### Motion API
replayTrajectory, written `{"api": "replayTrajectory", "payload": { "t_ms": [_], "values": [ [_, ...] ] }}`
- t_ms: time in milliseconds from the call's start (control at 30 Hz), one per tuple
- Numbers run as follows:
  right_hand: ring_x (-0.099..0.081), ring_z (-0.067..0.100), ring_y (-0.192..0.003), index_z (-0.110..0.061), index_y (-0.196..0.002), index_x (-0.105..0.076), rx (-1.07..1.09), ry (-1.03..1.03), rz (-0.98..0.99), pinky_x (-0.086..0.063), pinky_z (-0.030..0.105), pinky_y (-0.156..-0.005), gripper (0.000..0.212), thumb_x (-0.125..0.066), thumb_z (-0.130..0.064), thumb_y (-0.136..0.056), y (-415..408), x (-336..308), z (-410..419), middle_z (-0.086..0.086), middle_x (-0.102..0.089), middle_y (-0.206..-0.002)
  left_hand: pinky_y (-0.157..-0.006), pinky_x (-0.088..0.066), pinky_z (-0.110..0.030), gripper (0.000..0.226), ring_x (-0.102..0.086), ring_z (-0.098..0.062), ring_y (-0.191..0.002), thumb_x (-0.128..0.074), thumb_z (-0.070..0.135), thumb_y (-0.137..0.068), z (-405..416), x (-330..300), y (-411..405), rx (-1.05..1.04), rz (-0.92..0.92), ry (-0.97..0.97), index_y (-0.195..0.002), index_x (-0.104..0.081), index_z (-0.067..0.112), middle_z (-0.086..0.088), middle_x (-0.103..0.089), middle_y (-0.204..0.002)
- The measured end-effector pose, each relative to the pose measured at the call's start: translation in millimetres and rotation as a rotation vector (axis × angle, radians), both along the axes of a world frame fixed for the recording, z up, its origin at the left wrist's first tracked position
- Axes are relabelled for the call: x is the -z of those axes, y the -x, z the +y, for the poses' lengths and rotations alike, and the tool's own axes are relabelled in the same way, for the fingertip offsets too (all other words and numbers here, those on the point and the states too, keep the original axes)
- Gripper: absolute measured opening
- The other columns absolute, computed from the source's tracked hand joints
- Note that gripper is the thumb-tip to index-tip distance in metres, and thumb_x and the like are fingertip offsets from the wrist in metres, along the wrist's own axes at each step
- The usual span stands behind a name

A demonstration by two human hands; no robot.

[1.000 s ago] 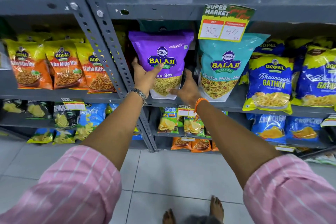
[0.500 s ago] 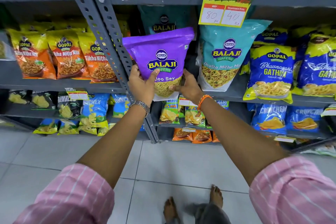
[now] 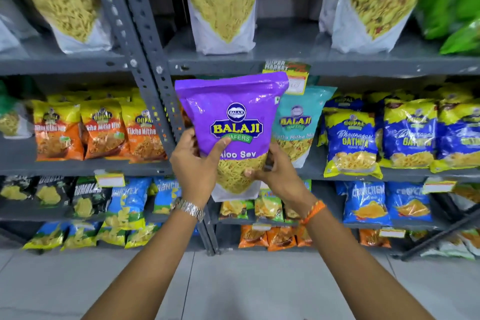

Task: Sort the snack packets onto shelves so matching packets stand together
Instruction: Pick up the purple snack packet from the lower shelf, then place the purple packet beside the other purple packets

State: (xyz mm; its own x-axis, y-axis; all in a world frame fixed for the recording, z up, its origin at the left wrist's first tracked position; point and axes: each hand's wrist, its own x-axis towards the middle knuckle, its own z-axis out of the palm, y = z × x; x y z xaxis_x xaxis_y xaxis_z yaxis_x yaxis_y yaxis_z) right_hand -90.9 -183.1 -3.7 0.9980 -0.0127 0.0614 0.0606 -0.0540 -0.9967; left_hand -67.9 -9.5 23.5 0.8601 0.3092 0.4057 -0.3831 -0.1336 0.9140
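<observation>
1. the left hand (image 3: 193,163) is gripping the lower left side of the purple packet (image 3: 231,122), thumb pressing across the front just under the logo, fingers wrapping behind where they are not showing.
2. the right hand (image 3: 275,171) is closing on the packet's lower right edge, thumb lying on the clear window of sev, fingers curling round the back.
3. the packet is hanging upright in the air between both hands, in front of the middle shelf (image 3: 350,175), touching no shelf; it is covering part of the teal packet (image 3: 298,125) standing just at its 3 o'clock.
4. at 12 o'clock from it, on the upper shelf (image 3: 285,65), a matching aloo sev packet (image 3: 220,8) is standing, with bare shelf at that one's 3 o'clock before the mix packet (image 3: 371,2).
5. judging by this, the step in hand is carrying the purple packet toward its match; it is looking like the middle of one move, with other packets likely waiting.
6. the next move is calling for lifting toward 12 o'clock, clearing the upper shelf lip and the price tag (image 3: 293,75) hanging from it, then setting the base flat beside the match.
7. the packet is looking soft and top-heavy, so keeping both hands low on it and seating it upright is probably mattering most.
</observation>
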Motion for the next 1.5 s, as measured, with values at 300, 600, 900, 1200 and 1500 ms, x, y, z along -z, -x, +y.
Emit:
{"api": "replayTrajectory", "payload": {
  "t_ms": [300,600,900,1200,1500],
  "values": [
    [-0.071,0.003,-0.098,-0.009,-0.121,-0.054,0.144,-0.05,-0.18,-0.061,0.029,-0.085,0.052,-0.08,0.003,-0.077,20.0,-120.7,-50.1,0.001,-0.074,-0.11,-0.07,-0.061,-0.033,0.035,-0.073,-0.008,-0.072,-0.091,0.04,-0.063,-51.0,-134.6,-1.8,0.146,-0.235,0.098,-0.09,-0.071,0.031,0.011,-0.079,-0.085],
    [-0.069,0.012,-0.088,-0.007,-0.112,-0.057,0.244,0.022,-0.364,-0.06,0.024,-0.08,0.04,-0.074,0.009,-0.08,-25.1,-230.2,-96.6,-0.004,-0.068,-0.095,-0.073,-0.063,-0.046,0.042,-0.076,-0.017,-0.075,-0.086,0.058,-0.055,-103.6,-236.4,-64.7,0.134,-0.309,0.035,-0.081,-0.069,0.03,0.008,-0.079,-0.083],
    [-0.069,0.005,-0.086,0.004,-0.123,-0.054,0.299,0.056,-0.328,-0.062,0.032,-0.087,0.05,-0.078,0.002,-0.079,-79.6,-247.2,-118.6,0.002,-0.071,-0.099,-0.079,-0.059,-0.034,0.049,-0.066,-0.015,-0.075,-0.091,0.049,-0.063,-135.3,-269.1,-109.7,0.052,-0.173,-0.086,-0.092,-0.067,0.018,0.003,-0.077,-0.092],
    [-0.072,0.032,-0.106,0.001,-0.119,-0.059,0.306,0.058,-0.268,-0.057,0.054,-0.097,0.05,-0.082,0.0,-0.075,-118.0,-236.4,-123.7,0.018,-0.074,-0.115,-0.077,-0.056,-0.037,0.045,-0.064,-0.023,-0.072,-0.087,0.048,-0.071,-141.2,-262.7,-130.6,0.004,-0.11,-0.193,-0.091,-0.066,0.014,0.002,-0.071,-0.08],
    [-0.065,0.029,-0.111,0.0,-0.129,-0.048,0.291,0.031,-0.264,-0.057,0.034,-0.09,0.05,-0.07,0.007,-0.085,-125.6,-238.4,-116.7,0.021,-0.065,-0.127,-0.085,-0.059,-0.041,0.039,-0.072,-0.028,-0.091,-0.089,0.026,-0.069,-138.1,-257.1,-135.8,-0.013,-0.062,-0.26,-0.099,-0.069,0.013,-0.001,-0.076,-0.096]
  ]
}}
